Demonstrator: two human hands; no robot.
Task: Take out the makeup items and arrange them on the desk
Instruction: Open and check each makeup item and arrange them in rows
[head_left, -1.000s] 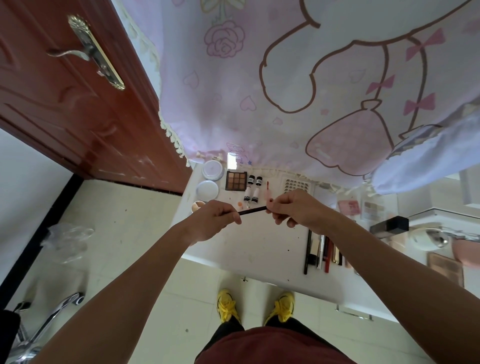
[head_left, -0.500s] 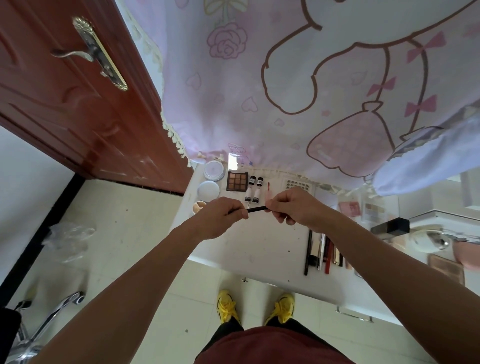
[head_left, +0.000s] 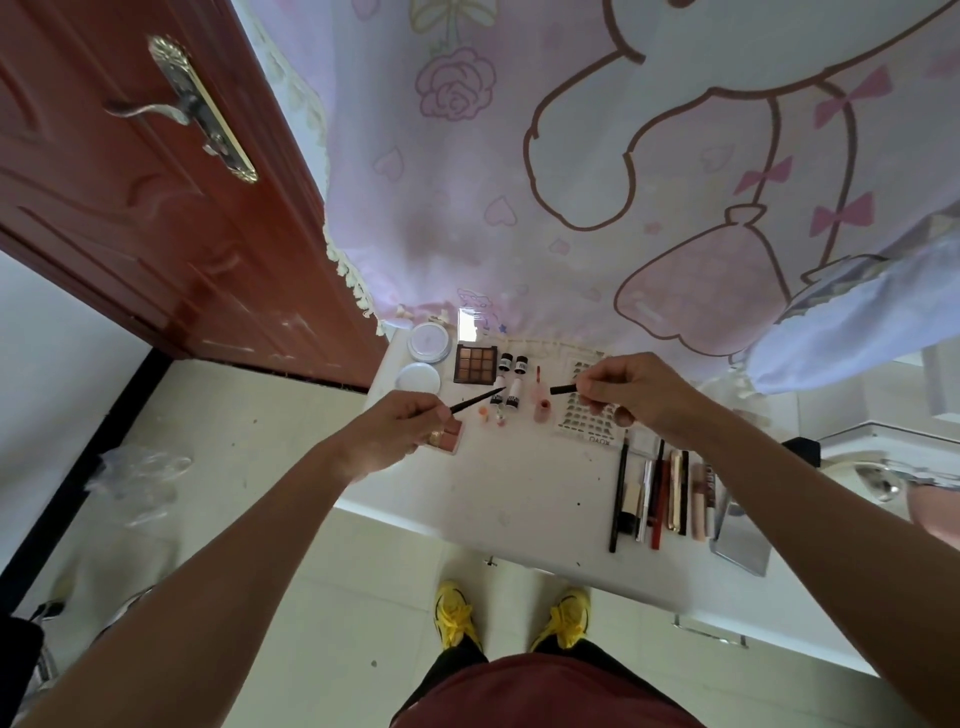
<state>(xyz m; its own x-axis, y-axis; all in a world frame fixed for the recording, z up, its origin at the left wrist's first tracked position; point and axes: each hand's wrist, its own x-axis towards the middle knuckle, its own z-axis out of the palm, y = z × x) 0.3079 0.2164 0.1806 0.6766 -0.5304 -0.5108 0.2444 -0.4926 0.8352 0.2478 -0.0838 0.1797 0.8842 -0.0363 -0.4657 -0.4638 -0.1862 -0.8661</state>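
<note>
While the smooth white bench (head_left: 519, 493) carries the laid-out makeup, the item under handling is a slim black liner pen (head_left: 475, 401), now in two parts.

Body: thin, matte, tapering to a fine point. It is pinched in the curled fingers of the left hand (head_left: 400, 431), just below the square brown eyeshadow palette (head_left: 475, 364), with the tip under the palette's lower right corner.

Cap (head_left: 562, 388): a short black cylinder, pinched at the fingertips of the right hand (head_left: 631, 387). It sits to the right of the palette, above a clear lash tray (head_left: 592, 415) lined with rows of small dark lashes.

Change: half a second earlier the pen was one piece bridging the two hands, which were close together. The hands are now well apart, the cap off and the tip bared.

Other items:
- two round white compacts (head_left: 428, 342), left of the palette
- small black-capped white bottles (head_left: 511, 364), just right of it
- a pink bottle (head_left: 542, 410), beyond those
- a row of long pencils and tubes (head_left: 660, 493), lying parallel, farther right of the palette and nearer the person

Behind the palette hangs a sheer pink printed curtain (head_left: 571, 182).
</note>
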